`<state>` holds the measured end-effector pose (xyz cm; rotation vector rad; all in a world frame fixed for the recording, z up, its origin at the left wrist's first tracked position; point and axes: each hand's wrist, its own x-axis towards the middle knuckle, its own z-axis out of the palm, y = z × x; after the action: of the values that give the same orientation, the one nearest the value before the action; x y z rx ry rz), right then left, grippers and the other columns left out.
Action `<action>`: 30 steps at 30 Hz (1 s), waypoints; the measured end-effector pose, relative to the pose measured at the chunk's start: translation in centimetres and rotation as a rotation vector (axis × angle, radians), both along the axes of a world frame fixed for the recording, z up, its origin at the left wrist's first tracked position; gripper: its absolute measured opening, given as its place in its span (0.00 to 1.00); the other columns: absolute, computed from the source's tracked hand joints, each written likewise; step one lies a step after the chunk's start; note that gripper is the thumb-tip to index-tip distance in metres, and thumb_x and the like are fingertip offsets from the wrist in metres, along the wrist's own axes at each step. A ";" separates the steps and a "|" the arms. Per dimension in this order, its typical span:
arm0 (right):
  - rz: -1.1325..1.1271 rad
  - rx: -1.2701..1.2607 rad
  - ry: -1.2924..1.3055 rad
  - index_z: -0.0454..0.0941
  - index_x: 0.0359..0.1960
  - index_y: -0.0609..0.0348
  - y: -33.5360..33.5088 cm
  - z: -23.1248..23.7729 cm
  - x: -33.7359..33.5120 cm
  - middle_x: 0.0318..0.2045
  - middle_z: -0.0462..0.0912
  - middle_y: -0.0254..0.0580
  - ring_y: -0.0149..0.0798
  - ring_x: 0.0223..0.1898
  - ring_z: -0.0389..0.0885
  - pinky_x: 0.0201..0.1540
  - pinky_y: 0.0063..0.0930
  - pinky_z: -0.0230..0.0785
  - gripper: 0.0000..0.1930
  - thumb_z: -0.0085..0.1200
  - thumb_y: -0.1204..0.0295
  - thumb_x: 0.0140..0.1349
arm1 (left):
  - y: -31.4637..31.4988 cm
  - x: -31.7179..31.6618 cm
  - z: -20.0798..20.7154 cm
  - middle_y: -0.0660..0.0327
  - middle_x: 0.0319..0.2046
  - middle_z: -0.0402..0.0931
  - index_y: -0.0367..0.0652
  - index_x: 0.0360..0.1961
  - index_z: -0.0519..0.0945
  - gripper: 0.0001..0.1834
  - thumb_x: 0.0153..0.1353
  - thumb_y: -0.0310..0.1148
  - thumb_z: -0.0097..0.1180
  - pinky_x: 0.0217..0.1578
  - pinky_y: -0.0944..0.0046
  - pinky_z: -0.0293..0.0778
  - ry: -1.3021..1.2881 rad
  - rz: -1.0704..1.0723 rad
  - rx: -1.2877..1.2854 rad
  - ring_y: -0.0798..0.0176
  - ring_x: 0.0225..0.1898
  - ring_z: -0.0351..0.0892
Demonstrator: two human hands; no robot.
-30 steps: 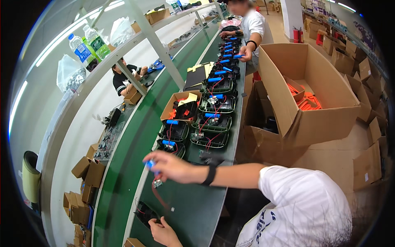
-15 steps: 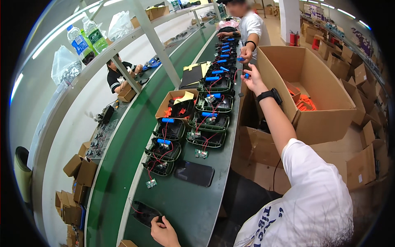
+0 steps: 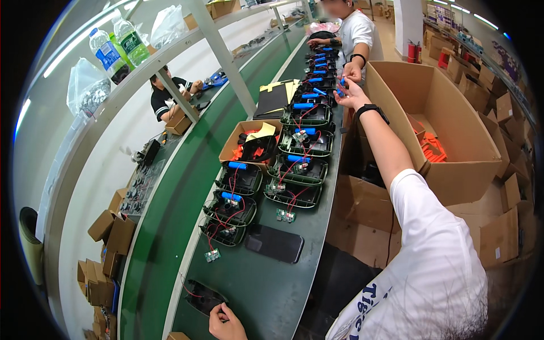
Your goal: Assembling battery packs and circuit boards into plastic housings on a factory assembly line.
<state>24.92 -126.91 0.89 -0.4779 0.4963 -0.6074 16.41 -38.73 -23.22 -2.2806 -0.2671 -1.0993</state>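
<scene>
My right hand (image 3: 352, 97) is stretched out to the far right side of the bench, its fingers closed on a small blue cylindrical battery (image 3: 340, 90) with thin wires. A co-worker's hand (image 3: 352, 71) meets it there, almost touching; the fingers partly hide what is between them. Low in the view, my left hand (image 3: 226, 324) pinches the near end of a black plastic shell (image 3: 205, 297) with a red wire, lying on the bench. Farther up stand two rows of open dark green housings (image 3: 298, 170), with blue batteries, red wires and green circuit boards (image 3: 285, 215).
A black phone (image 3: 275, 243) lies on the dark green bench (image 3: 255, 289). A small carton (image 3: 228, 148) with orange parts stands beside the housings. At right is a large open cardboard box (image 3: 464, 175). A green conveyor belt (image 3: 164, 238) runs along the left; another person (image 3: 167, 102) sits beyond it.
My right hand and the co-worker's hand have come together around the blue batteries. The view has shifted slightly. My left hand stays at the black shell.
</scene>
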 end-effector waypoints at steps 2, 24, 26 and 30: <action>0.038 -0.093 0.030 0.80 0.44 0.31 -1.1 -0.1 -0.2 0.46 0.72 0.35 0.45 0.47 0.75 0.40 0.37 0.72 0.08 0.54 0.51 0.72 | -2.1 -1.1 5.3 0.68 0.14 0.67 0.54 0.38 0.84 0.36 0.73 0.68 0.30 0.17 0.67 0.60 -0.072 -0.018 0.464 0.70 0.13 0.61; -0.137 -0.401 -0.276 0.77 0.46 0.58 1.8 1.5 -0.9 0.47 0.82 0.52 0.43 0.38 0.79 0.41 0.34 0.73 0.18 0.38 0.62 0.65 | -2.8 -2.5 6.9 0.68 0.22 0.69 0.56 0.36 0.80 0.33 0.74 0.67 0.30 0.25 0.59 0.66 0.373 -0.281 -0.664 0.64 0.21 0.66; -0.136 -0.384 -0.277 0.75 0.52 0.55 1.5 1.5 -0.9 0.46 0.82 0.52 0.43 0.38 0.79 0.40 0.33 0.73 0.19 0.37 0.63 0.66 | -2.7 -1.7 3.9 0.66 0.21 0.70 0.54 0.31 0.79 0.36 0.72 0.71 0.29 0.24 0.56 0.67 0.374 -0.159 -0.755 0.62 0.20 0.66; -0.154 -0.417 -0.288 0.75 0.51 0.59 1.4 1.4 -0.4 0.46 0.82 0.53 0.43 0.38 0.80 0.39 0.33 0.75 0.20 0.36 0.63 0.67 | -0.9 0.5 -2.0 0.61 0.18 0.69 0.52 0.24 0.76 0.41 0.69 0.74 0.25 0.21 0.54 0.65 -0.151 -0.058 -0.346 0.57 0.16 0.65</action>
<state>24.48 -125.54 2.27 -0.7376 0.1287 -0.9196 16.95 -39.60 -25.26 -2.5201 -0.4872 -1.3449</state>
